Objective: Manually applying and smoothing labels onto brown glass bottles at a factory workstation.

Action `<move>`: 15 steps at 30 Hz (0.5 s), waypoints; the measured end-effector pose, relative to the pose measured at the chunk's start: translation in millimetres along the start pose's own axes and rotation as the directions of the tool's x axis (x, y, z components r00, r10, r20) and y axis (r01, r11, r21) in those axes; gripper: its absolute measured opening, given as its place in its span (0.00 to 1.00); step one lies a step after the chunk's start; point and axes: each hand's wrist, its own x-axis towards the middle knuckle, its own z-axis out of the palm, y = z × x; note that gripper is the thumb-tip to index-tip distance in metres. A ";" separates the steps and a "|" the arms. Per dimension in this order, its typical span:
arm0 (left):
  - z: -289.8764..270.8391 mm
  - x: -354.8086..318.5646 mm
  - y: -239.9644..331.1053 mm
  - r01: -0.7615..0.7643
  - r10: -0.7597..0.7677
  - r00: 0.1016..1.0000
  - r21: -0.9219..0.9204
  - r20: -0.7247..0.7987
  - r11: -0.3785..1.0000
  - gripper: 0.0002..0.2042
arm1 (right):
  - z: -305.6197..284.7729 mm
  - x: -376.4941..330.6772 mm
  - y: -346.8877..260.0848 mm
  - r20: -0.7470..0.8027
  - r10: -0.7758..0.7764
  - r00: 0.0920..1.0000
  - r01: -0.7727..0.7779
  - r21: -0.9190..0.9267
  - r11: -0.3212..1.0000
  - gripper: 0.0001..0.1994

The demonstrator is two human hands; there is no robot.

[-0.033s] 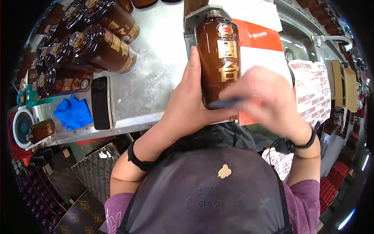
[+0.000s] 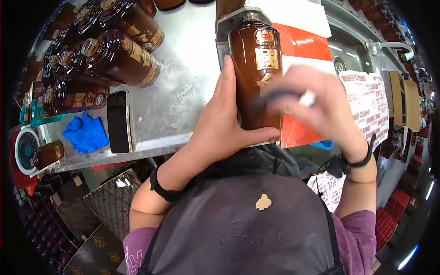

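Note:
A brown glass bottle [image 2: 252, 55] with gold lettering and a red emblem lies with its neck pointing away, its top end in a grey metal holder [image 2: 223, 27]. My left hand [image 2: 220, 123] is wrapped round its left side and base, thumb across the near end. Over the lower half of the bottle, my right hand [image 2: 321, 103] is smeared by motion. Its fingers are closed on a dark curved strip [image 2: 277, 93], with a small white bit beside them. The strip hides part of the gold lettering; its exact kind is too blurred to make out.
Several brown bottles [image 2: 121, 57] lie at the left of the metal table [image 2: 178, 50]. Near them are a phone [image 2: 119, 121], a crumpled blue cloth or glove [image 2: 86, 133] and a small fan [image 2: 28, 149]. A red and white sheet [image 2: 305, 43] and a printed sheet [image 2: 364, 103] lie right.
My right hand has swung up along the bottle with the dark strip, which now looks more curved and covers the lower lettering. The left hand keeps its hold with hardly any shift.

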 end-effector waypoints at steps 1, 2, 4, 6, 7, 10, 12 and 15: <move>0.3 -0.2 1.6 0.000 0.000 1.000 0.009 -0.001 1.000 0.68 | -7.1 13.5 9.3 -0.045 0.148 0.988 -0.139 0.169 0.976 0.08; 1.0 -0.7 1.4 -0.009 0.009 1.000 0.030 -0.012 1.000 0.68 | -15.7 25.9 22.5 -0.219 0.082 0.972 -0.074 0.044 0.996 0.08; 2.0 -2.2 1.3 -0.011 0.012 1.000 0.010 -0.023 1.000 0.67 | -22.0 32.3 26.6 -0.366 -0.019 0.930 -0.017 -0.094 0.995 0.08; 0.2 -1.0 -0.4 -0.012 0.012 0.999 -0.001 -0.044 1.000 0.67 | -16.9 29.5 12.0 -0.146 -0.090 0.985 0.076 -0.101 0.992 0.09; 0.2 -0.5 -1.8 0.003 -0.005 0.999 -0.040 -0.038 0.999 0.67 | -10.5 31.7 6.5 -0.057 -0.186 0.981 0.176 -0.150 0.973 0.10; 2.4 -1.2 -0.3 -0.012 0.010 1.000 -0.067 -0.017 0.998 0.67 | -35.0 43.3 22.5 -0.392 -0.112 0.913 -0.034 -0.347 0.937 0.11; -0.3 -0.4 -2.2 -0.027 0.026 0.999 -0.036 -0.037 0.999 0.67 | -23.0 39.2 4.4 -0.200 -0.090 0.976 0.040 -0.246 0.969 0.10; -1.5 0.9 -2.3 -0.005 0.005 1.000 -0.061 0.008 0.998 0.68 | -24.3 47.1 19.5 -0.205 -0.012 0.979 -0.007 -0.091 0.996 0.09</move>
